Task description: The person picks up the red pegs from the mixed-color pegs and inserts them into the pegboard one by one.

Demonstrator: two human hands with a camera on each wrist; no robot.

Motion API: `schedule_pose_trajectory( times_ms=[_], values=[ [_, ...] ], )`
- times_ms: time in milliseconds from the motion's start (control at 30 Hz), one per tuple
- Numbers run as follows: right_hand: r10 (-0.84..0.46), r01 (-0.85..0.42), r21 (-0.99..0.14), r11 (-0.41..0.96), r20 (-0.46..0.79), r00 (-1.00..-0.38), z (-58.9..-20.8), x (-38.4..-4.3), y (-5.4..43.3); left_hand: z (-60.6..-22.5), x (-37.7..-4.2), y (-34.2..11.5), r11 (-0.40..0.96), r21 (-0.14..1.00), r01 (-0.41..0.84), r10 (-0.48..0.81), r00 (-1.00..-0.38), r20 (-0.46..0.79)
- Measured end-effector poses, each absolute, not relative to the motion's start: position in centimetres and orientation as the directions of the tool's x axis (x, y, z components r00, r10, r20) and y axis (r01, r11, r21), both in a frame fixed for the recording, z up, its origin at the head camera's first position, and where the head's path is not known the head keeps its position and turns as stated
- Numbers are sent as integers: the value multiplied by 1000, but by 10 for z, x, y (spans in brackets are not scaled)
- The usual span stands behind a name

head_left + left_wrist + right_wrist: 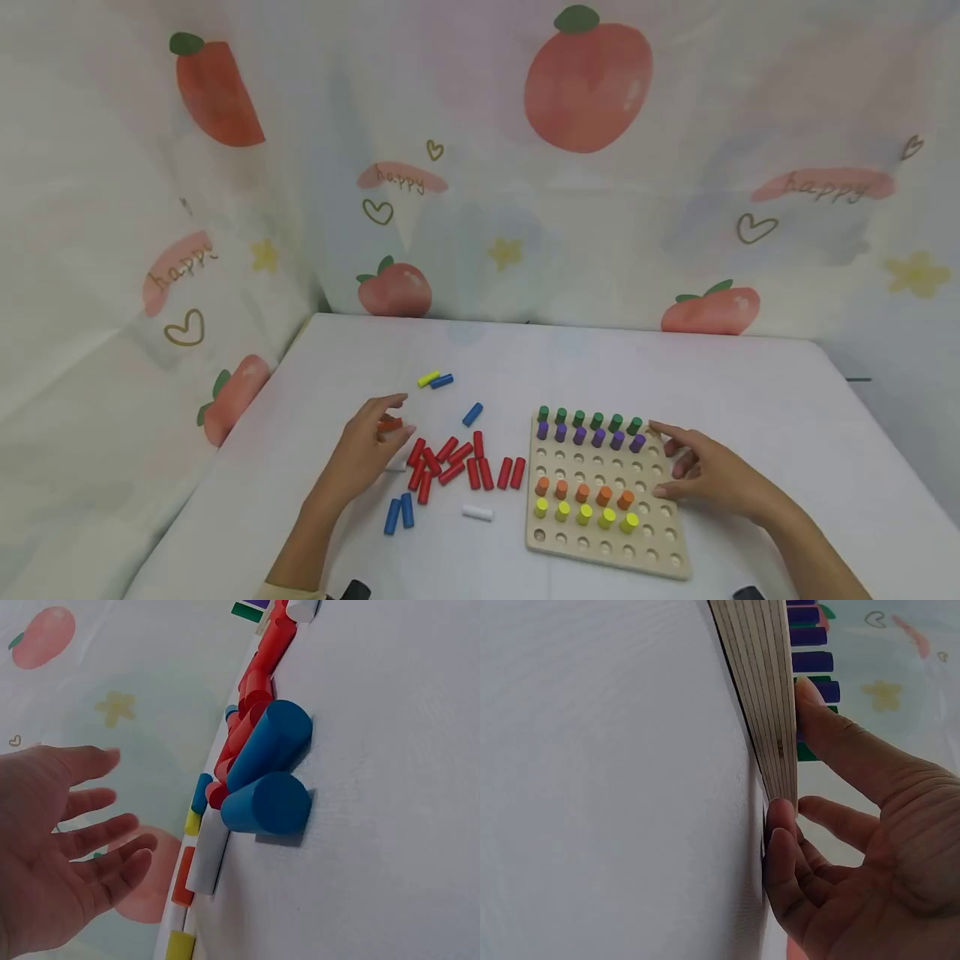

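My left hand (365,446) hovers over the left of the table with nothing in its grasp; in the left wrist view its fingers are spread. An orange peg (390,424) shows between thumb and fingers in the head view, but the left wrist view has that orange peg (183,877) lying apart on the table. My right hand (708,475) grips the right edge of a wooden pegboard (660,550), thumb on top and fingertips at its lower edge. Rows of green, purple, orange and yellow pegs (585,514) stand upright in the board's holes.
Several loose red pegs (452,473) lie between the left hand and the board. Around them are blue pegs (392,517), a white peg (477,512) and, further back, a yellow peg (428,378). A patterned curtain (480,250) borders the white table (600,367).
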State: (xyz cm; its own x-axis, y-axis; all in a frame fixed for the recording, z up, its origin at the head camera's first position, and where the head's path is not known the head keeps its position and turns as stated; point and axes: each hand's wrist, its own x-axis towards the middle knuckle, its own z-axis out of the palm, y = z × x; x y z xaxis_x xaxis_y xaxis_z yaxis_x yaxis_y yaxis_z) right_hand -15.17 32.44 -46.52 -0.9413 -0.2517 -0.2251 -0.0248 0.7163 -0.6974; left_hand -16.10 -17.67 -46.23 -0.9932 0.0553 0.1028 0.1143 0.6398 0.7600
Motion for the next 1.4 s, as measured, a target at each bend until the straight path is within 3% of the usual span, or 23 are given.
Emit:
schedule_pose_trajectory(
  times_ms=[233,533,1100,1400],
  values=[
    [-297,-55,-726,685,-210,-932,-466,-154,334,-467,-171,-163,707,704,66,55,-998,38],
    [-333,-48,-767,640,-220,-917,-472,-158,334,-473,-160,-162,733,678,-44,-22,-999,-42],
    [-307,-6,-773,635,-245,-920,-472,-153,336,-477,-159,-149,776,626,-73,-55,-997,-49],
    [-361,-65,-775,629,-217,-907,-472,-152,338,-476,-160,-149,776,625,-77,-44,-997,-68]
  ],
)
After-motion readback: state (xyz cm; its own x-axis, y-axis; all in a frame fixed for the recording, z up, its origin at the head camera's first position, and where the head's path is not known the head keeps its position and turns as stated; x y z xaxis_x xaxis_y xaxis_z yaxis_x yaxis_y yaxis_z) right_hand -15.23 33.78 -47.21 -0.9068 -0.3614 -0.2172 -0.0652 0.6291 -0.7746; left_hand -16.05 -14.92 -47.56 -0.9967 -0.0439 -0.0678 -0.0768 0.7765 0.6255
